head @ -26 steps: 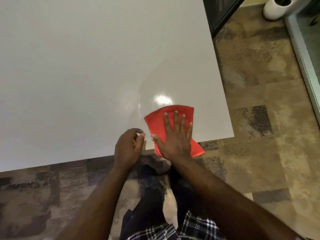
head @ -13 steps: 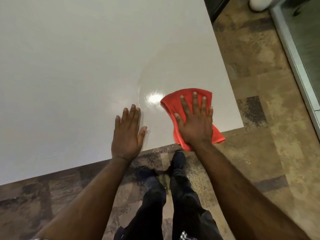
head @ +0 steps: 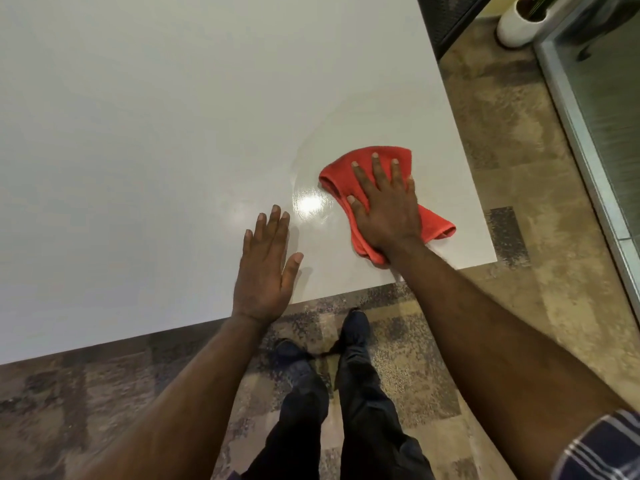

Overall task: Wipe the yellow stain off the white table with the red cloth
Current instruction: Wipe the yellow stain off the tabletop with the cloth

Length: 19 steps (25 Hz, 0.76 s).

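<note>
The red cloth (head: 337, 174) lies bunched on the white table (head: 156, 133) near its front right corner. My right hand (head: 384, 202) presses flat on the cloth with fingers spread. My left hand (head: 265, 268) rests flat and open on the bare table by the front edge, a short way left of the cloth. A glossy wet patch with a light glare (head: 310, 204) sits between the two hands. No yellow stain shows on the table; any under the cloth is hidden.
The table's front edge (head: 138, 336) runs just beneath my wrists and its right edge (head: 460, 150) is close to the cloth. Patterned carpet (head: 502, 168), a white plant pot (head: 514, 24) and a metal door frame (head: 581, 133) lie to the right.
My right hand has slid the cloth right and farther onto the table, off the front edge. My left hand has opened from a curled grip at the edge to lie flat.
</note>
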Each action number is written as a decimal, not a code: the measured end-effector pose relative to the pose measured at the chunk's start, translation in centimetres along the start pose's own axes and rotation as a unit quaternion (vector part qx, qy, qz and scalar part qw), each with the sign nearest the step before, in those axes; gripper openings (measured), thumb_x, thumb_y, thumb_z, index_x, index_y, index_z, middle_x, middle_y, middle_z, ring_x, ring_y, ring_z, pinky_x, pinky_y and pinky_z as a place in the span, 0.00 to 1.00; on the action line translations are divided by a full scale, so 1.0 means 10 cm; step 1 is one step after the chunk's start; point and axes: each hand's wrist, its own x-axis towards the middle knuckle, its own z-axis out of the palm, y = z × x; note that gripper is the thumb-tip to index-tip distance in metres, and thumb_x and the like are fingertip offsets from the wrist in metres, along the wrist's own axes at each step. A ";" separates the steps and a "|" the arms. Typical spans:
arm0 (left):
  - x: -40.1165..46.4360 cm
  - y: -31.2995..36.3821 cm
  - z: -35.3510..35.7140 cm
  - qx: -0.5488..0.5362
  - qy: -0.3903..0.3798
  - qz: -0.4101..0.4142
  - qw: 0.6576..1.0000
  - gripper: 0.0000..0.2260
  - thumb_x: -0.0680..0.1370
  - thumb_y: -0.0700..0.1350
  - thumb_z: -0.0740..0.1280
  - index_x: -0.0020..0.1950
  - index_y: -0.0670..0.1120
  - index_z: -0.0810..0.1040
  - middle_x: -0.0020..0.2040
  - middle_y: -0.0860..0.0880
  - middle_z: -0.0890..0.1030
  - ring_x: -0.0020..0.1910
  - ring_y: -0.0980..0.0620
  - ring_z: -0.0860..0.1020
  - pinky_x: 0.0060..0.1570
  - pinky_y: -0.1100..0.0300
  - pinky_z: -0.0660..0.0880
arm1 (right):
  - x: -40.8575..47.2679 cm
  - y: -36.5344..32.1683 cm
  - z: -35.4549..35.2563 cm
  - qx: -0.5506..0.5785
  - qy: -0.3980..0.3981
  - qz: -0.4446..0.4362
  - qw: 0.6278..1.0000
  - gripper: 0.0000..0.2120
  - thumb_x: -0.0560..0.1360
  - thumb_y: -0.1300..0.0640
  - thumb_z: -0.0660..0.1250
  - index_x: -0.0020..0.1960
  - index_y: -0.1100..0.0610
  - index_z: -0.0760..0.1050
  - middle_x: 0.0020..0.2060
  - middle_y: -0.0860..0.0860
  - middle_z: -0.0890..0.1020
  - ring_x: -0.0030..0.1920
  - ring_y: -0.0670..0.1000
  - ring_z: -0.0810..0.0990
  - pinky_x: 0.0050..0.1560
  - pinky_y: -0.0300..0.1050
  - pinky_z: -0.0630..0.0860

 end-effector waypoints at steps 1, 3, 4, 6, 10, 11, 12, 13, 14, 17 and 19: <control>-0.01 0.00 -0.02 -0.010 0.005 0.000 1.000 0.28 0.83 0.57 0.45 0.80 0.47 0.51 0.81 0.50 0.48 0.80 0.52 0.44 0.77 0.54 0.40 | 0.01 -0.10 0.00 0.003 -0.003 -0.021 1.000 0.28 0.81 0.38 0.49 0.79 0.43 0.49 0.80 0.51 0.51 0.79 0.61 0.49 0.76 0.63 0.50; -0.07 -0.01 -0.05 -0.023 0.013 -0.011 1.000 0.28 0.83 0.58 0.46 0.80 0.47 0.51 0.81 0.51 0.49 0.80 0.53 0.45 0.77 0.55 0.40 | -0.03 -0.32 0.03 0.007 -0.010 -0.071 0.997 0.28 0.80 0.39 0.50 0.79 0.43 0.52 0.80 0.52 0.54 0.79 0.60 0.51 0.75 0.63 0.53; -0.11 -0.02 -0.07 -0.026 0.019 -0.018 0.999 0.28 0.83 0.58 0.46 0.80 0.47 0.52 0.81 0.51 0.50 0.80 0.53 0.45 0.77 0.55 0.40 | -0.10 -0.42 0.04 0.008 -0.014 -0.101 0.995 0.28 0.80 0.40 0.51 0.78 0.44 0.54 0.79 0.52 0.55 0.79 0.60 0.52 0.75 0.62 0.55; -0.19 -0.03 -0.12 -0.034 0.032 -0.036 0.998 0.28 0.83 0.58 0.46 0.80 0.47 0.52 0.81 0.51 0.51 0.80 0.52 0.46 0.77 0.56 0.40 | -0.25 -0.58 0.08 0.010 -0.018 -0.163 0.986 0.27 0.80 0.42 0.55 0.77 0.46 0.60 0.78 0.52 0.59 0.78 0.60 0.56 0.74 0.59 0.59; -0.32 -0.07 -0.27 -0.033 0.050 -0.056 0.997 0.27 0.83 0.58 0.47 0.81 0.48 0.51 0.81 0.51 0.51 0.80 0.53 0.47 0.77 0.55 0.42 | -0.60 -0.70 0.09 0.037 -0.017 -0.251 0.967 0.22 0.79 0.49 0.62 0.73 0.50 0.69 0.74 0.52 0.68 0.75 0.59 0.65 0.68 0.54 0.67; -0.35 -0.07 -0.32 -0.032 0.055 -0.061 0.996 0.28 0.83 0.59 0.46 0.81 0.49 0.51 0.81 0.50 0.51 0.80 0.53 0.47 0.77 0.54 0.43 | -0.68 -0.69 0.08 0.039 -0.018 -0.269 0.962 0.21 0.80 0.49 0.62 0.72 0.50 0.70 0.74 0.52 0.69 0.74 0.58 0.67 0.68 0.54 0.68; -0.38 -0.06 -0.36 -0.030 0.059 -0.067 0.996 0.28 0.83 0.60 0.45 0.81 0.49 0.51 0.81 0.50 0.51 0.80 0.53 0.47 0.78 0.54 0.43 | -0.75 -0.69 0.07 0.038 -0.023 -0.285 0.957 0.20 0.81 0.50 0.62 0.72 0.51 0.71 0.73 0.52 0.69 0.73 0.58 0.67 0.67 0.54 0.68; -0.40 -0.06 -0.40 -0.029 0.062 -0.073 0.995 0.28 0.83 0.61 0.45 0.81 0.50 0.50 0.81 0.50 0.51 0.80 0.53 0.48 0.78 0.53 0.44 | -0.80 -0.68 0.06 0.035 -0.030 -0.294 0.955 0.20 0.81 0.49 0.60 0.72 0.51 0.70 0.74 0.52 0.69 0.74 0.58 0.67 0.67 0.54 0.68; -0.43 -0.05 -0.44 -0.027 0.064 -0.076 0.995 0.29 0.83 0.62 0.44 0.81 0.50 0.50 0.81 0.50 0.51 0.80 0.53 0.48 0.78 0.53 0.44 | -0.82 -0.66 0.05 0.034 -0.038 -0.296 0.954 0.20 0.82 0.49 0.59 0.73 0.51 0.69 0.74 0.52 0.68 0.74 0.58 0.66 0.68 0.54 0.68; -0.48 -0.03 -0.50 -0.020 0.065 -0.073 0.995 0.28 0.83 0.60 0.45 0.81 0.52 0.49 0.81 0.52 0.51 0.80 0.54 0.47 0.77 0.55 0.43 | -0.74 -0.61 0.01 0.039 -0.052 -0.263 0.963 0.22 0.83 0.49 0.56 0.76 0.51 0.65 0.76 0.53 0.63 0.76 0.59 0.61 0.71 0.56 0.64; -0.52 -0.03 -0.48 -0.018 0.064 -0.069 0.995 0.27 0.83 0.59 0.46 0.81 0.52 0.49 0.81 0.52 0.51 0.80 0.54 0.47 0.77 0.58 0.41 | -0.58 -0.55 -0.01 0.041 -0.046 -0.210 0.976 0.23 0.83 0.48 0.55 0.77 0.51 0.62 0.78 0.53 0.61 0.77 0.60 0.58 0.72 0.57 0.64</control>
